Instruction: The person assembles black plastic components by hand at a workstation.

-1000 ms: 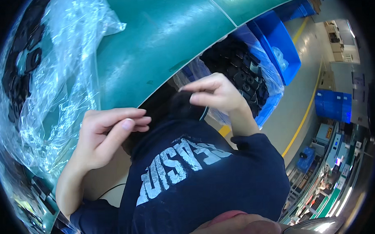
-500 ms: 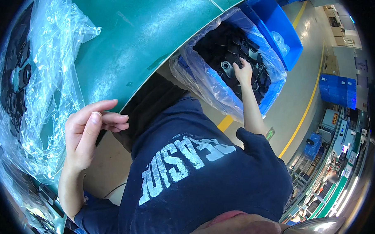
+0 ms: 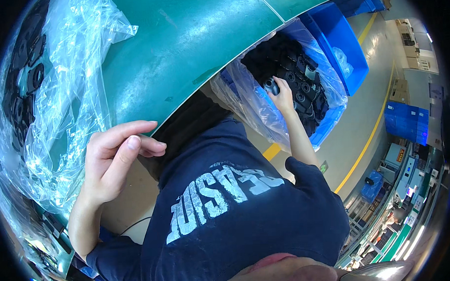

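My right hand (image 3: pixel 283 96) reaches into a blue bin (image 3: pixel 340 115) lined with clear plastic. Its thumb and fingers close on a black part with a round grey ring (image 3: pixel 270 84), which lies partly hidden behind them. Many similar black plastic parts (image 3: pixel 302 83) are heaped under and around that hand. My left hand (image 3: pixel 120 156) hovers by the edge of the green table (image 3: pixel 182 48), fingers loosely bent, thumb apart, nothing held. Left of it lies crumpled clear plastic sheeting (image 3: pixel 78 61), with more black parts (image 3: pixel 32 78) beside it.
Another blue bin (image 3: pixel 345 42), holding some clear plastic, stands just beyond the lined one. Stacked blue crates (image 3: pixel 406 119) and cardboard boxes (image 3: pixel 399 91) are farther right, past a yellow floor line (image 3: pixel 371 130). A work line with equipment (image 3: pixel 396 223) runs along the lower right.
My right hand has shifted left within the bin and closed on the black part with the ring. My left hand keeps its loosely bent pose, slightly farther right in view.
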